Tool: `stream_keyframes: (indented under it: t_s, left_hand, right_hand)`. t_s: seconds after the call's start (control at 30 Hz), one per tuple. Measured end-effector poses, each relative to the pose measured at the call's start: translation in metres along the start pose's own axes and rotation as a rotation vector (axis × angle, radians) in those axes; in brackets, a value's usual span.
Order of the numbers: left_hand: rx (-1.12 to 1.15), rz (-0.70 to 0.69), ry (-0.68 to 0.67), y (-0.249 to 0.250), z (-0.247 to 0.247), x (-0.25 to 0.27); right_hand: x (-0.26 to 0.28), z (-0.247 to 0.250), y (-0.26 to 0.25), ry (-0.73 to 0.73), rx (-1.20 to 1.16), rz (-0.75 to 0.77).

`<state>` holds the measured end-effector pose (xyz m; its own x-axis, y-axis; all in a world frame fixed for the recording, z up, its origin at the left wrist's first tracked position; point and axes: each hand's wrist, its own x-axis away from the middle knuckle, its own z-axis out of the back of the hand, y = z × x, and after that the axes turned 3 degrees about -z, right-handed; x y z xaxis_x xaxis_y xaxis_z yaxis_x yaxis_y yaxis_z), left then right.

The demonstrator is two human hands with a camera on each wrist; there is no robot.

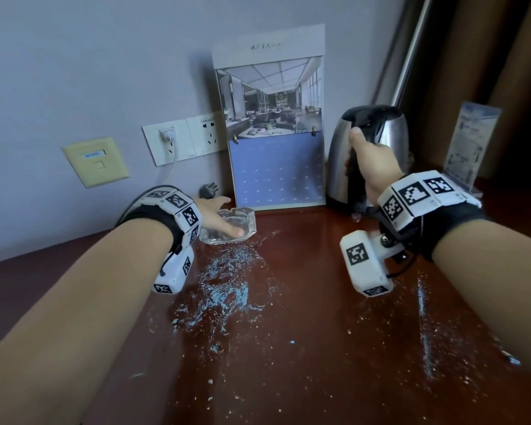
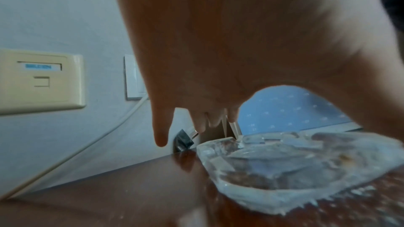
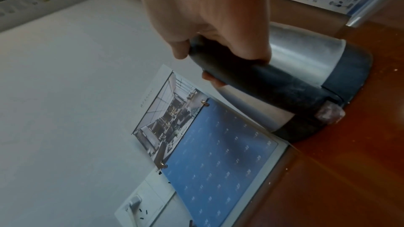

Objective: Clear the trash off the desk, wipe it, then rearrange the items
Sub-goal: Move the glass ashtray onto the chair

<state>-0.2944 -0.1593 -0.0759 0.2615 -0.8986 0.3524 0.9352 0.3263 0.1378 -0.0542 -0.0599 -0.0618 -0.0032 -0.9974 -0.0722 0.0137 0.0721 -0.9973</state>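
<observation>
The right grip (image 1: 369, 167) is clamped around the black handle of the steel kettle (image 1: 393, 133), thumb up along the handle's top, fingers wrapped under it. The kettle stands on its base at the back of the surface (image 1: 304, 348), just beside the calendar (image 1: 276, 167) that leans on the wall. The left grip (image 1: 219, 214) lies with fingers spread and straight over the glass ashtray (image 1: 249, 217), thumb on its near rim; whether it presses is unclear. Pale wet smears and crumbs cover the middle of the surface, so the wiping looks unfinished. To move the kettle well, lift it straight up off the base, keep it level, and steer clear of the calendar and the acrylic sign (image 1: 469, 142). Both forearms reach forward, the right wrist cocked upward, the left turned palm-down.
</observation>
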Motion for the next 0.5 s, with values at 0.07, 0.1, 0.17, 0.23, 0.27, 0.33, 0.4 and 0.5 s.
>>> stream_keyframes:
  t_s: [0.07, 0.1, 0.17, 0.23, 0.27, 0.33, 0.4, 0.5]
  left_hand:
    - [-0.016, 0.02, -0.009, -0.002, 0.0, -0.007]
    - [-0.031, 0.028, -0.016, -0.002, -0.001, -0.01]
    - [-0.059, 0.041, -0.038, -0.002, -0.002, -0.013]
    - [-0.079, 0.044, -0.061, -0.002, -0.003, -0.015]
    - [-0.088, 0.04, -0.066, -0.003, -0.002, -0.017]
    - [-0.085, 0.037, -0.076, -0.005, -0.001, -0.02]
    - [-0.076, 0.031, -0.069, -0.007, 0.0, -0.022]
    - [-0.107, 0.011, -0.044, -0.004, 0.003, -0.017]
  right_hand:
    - [0.0, 0.001, -0.001, 0.011, -0.027, 0.004]
    - [-0.002, 0.001, -0.001, 0.017, -0.025, 0.008]
    - [-0.005, 0.002, 0.001, 0.013, -0.013, 0.018]
    - [-0.006, 0.003, 0.001, -0.008, -0.019, 0.016]
    - [-0.008, 0.003, 0.001, -0.013, -0.023, 0.013]
    - [-0.01, 0.003, 0.003, -0.019, -0.032, 0.019]
    - [-0.011, 0.003, 0.004, -0.026, -0.049, 0.017]
    - [-0.011, 0.004, 0.004, -0.037, -0.034, 0.014]
